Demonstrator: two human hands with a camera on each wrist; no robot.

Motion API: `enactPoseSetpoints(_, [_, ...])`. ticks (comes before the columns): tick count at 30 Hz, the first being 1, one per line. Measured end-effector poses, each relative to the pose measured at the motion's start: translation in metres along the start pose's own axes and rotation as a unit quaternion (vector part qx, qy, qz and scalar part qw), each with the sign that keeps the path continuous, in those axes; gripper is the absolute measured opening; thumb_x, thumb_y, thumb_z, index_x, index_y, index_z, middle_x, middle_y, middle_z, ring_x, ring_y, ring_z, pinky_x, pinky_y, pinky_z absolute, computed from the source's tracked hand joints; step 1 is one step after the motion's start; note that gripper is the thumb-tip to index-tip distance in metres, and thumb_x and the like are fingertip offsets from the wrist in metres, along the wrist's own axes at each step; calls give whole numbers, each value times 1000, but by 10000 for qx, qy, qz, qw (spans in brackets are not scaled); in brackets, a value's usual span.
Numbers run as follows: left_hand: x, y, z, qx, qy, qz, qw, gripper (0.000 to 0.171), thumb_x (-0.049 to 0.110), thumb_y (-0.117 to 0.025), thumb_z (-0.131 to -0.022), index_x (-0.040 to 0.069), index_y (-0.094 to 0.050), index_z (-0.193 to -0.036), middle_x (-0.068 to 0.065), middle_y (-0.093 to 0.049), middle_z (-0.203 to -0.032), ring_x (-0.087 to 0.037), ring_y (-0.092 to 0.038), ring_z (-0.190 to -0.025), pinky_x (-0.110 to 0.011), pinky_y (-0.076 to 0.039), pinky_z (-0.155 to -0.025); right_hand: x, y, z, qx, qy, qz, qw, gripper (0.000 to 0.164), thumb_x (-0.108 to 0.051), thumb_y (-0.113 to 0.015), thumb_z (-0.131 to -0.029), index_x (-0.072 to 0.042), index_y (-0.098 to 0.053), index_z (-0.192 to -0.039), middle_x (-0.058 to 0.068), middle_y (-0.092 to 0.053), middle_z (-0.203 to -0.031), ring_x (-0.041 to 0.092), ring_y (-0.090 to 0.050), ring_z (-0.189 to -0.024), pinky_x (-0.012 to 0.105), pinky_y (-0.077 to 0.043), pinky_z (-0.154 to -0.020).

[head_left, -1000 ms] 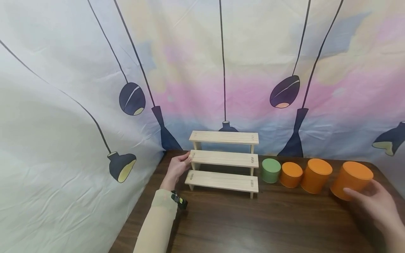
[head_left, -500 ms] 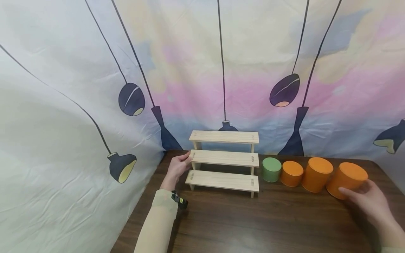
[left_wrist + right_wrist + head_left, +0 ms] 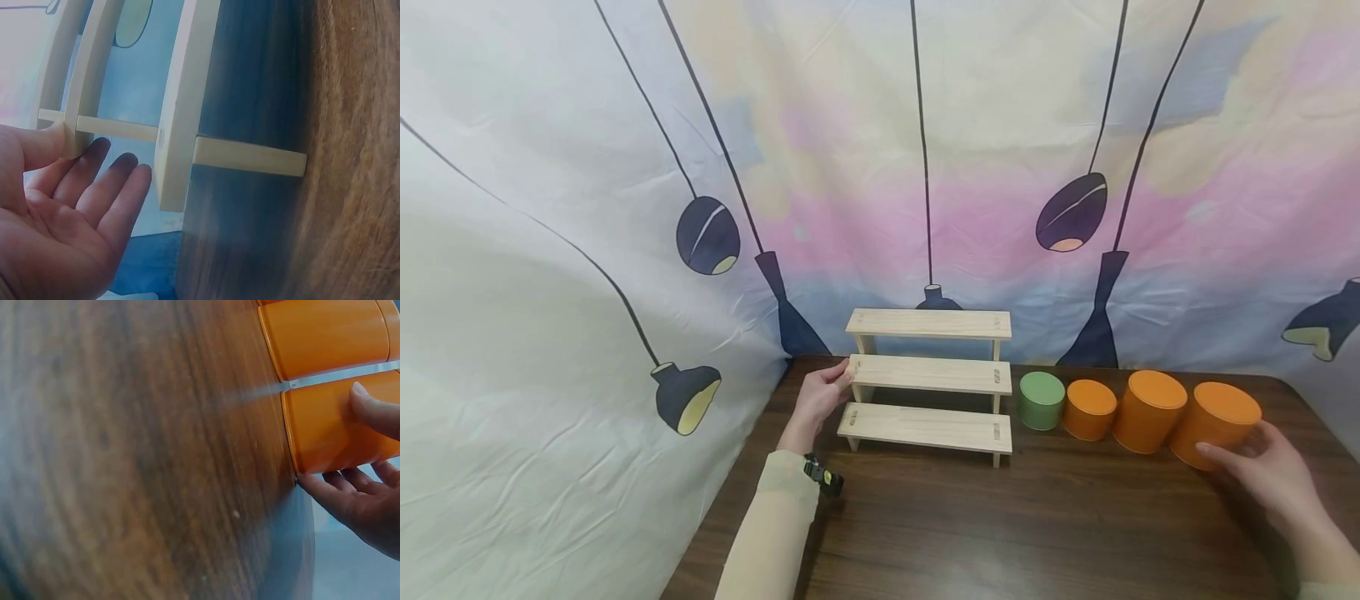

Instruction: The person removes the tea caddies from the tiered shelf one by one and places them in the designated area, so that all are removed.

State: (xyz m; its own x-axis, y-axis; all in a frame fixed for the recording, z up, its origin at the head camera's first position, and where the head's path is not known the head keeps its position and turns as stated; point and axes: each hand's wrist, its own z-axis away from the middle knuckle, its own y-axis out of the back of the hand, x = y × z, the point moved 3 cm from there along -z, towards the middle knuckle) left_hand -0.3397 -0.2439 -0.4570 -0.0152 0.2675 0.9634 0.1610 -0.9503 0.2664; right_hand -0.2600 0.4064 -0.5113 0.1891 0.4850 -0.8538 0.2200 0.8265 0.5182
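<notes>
A three-tier wooden step shelf [image 3: 931, 375] stands on the table, its boards bare. My left hand [image 3: 822, 398] pinches the left end of the middle board, thumb on top and fingers below; the left wrist view shows the same grip on the board [image 3: 76, 134]. On the right, my right hand [image 3: 1270, 471] holds the rightmost tall orange canister [image 3: 1213, 425], thumb on its front and fingers round its far side. In the right wrist view this canister [image 3: 319, 425] stands upright on the table, a thin gap from the neighbouring orange canister [image 3: 331, 337].
Left of the held canister, in a row, stand another tall orange canister [image 3: 1150, 412], a short orange one [image 3: 1090, 411] and a short green one [image 3: 1041, 402] beside the shelf. A printed cloth [image 3: 1000, 167] hangs behind the dark wooden table [image 3: 985, 533].
My right hand has slid the rightmost orange canister leftward, closer to the other tall orange one. The left hand keeps its grip on the shelf.
</notes>
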Motion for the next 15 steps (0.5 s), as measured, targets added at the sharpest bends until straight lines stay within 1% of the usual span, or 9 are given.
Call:
enactPoseSetpoints(2, [0, -1, 1, -42, -58, -138, 9999, 45, 13, -63, -109, 8, -56, -154, -17, -53, -158, -39, -54, -141, -54, -52, -109, 1, 0, 1, -45, 42, 54, 10000, 107, -37, -74, -102, 11, -2, -165, 46, -10, -165, 69, -22, -146, 78, -24, -115])
enactPoseSetpoints(5, [0, 0, 3, -104, -205, -416, 9989, 46, 17, -58, -112, 8, -53, -157, -14, -51, -160, -36, -52, -144, -53, -51, -111, 1, 4, 4, -98, 210, 158, 9996, 113, -39, -77, -100, 7, 2, -166, 45, -7, -165, 71, -20, -144, 82, -20, -114])
enactPoseSetpoints(7, [-1, 1, 5, -161, -299, -541, 9980, 47, 20, -57, -113, 7, -51, -158, -13, -50, -162, -35, -50, -147, -53, -49, -113, 1, 8, 7, -62, 269, 279, 9992, 116, -40, -77, -100, 5, 7, -166, 44, 1, -166, 72, -13, -145, 85, -17, -112])
enactPoseSetpoints(8, [-1, 2, 6, -180, -318, -591, 9976, 49, 22, -57, -113, 6, -50, -159, -12, -49, -163, -35, -49, -148, -53, -48, -115, -2, 11, 10, 1, 279, 297, 9992, 117, -41, -76, -101, 3, 10, -166, 43, 4, -167, 72, -12, -146, 86, -18, -111])
enactPoseSetpoints(10, [-1, 5, 9, -207, -358, -689, 9968, 53, 27, -56, -113, 5, -46, -161, -12, -45, -166, -35, -44, -151, -53, -42, -119, -9, 18, 17, 258, 263, 342, 9987, 115, -41, -71, -103, 1, 14, -166, 39, 12, -168, 70, -5, -149, 86, -17, -111])
enactPoseSetpoints(12, [1, 9, 12, -163, -450, -929, 9945, 59, 33, -54, -114, 4, -41, -163, -14, -41, -168, -36, -38, -154, -54, -36, -124, -21, 23, 27, 680, 357, 495, 9958, 110, -42, -66, -104, 2, 13, -166, 37, 15, -170, 66, 1, -152, 85, -13, -115])
enactPoseSetpoints(13, [2, 11, 14, -123, -542, -1105, 9923, 62, 36, -53, -114, 4, -38, -165, -15, -38, -170, -36, -33, -157, -54, -31, -126, -29, 25, 31, 950, 545, 593, 9922, 106, -43, -64, -104, 2, 9, -167, 37, 12, -171, 64, 1, -154, 83, -12, -117])
enactPoseSetpoints(14, [5, 12, 16, -94, -672, -1311, 9890, 65, 38, -52, -114, 4, -34, -166, -16, -34, -171, -37, -27, -159, -55, -26, -128, -37, 26, 36, 1227, 810, 732, 9864, 104, -47, -62, -104, 3, 4, -168, 36, 8, -172, 62, 0, -155, 80, -10, -120])
enactPoseSetpoints(15, [9, 12, 18, -66, -888, -1544, 9840, 68, 38, -51, -114, 2, -30, -167, -18, -30, -173, -39, -20, -161, -58, -21, -129, -45, 27, 40, 1511, 1183, 865, 9776, 103, -53, -59, -104, 4, -4, -168, 37, 3, -172, 61, 0, -156, 78, -5, -122])
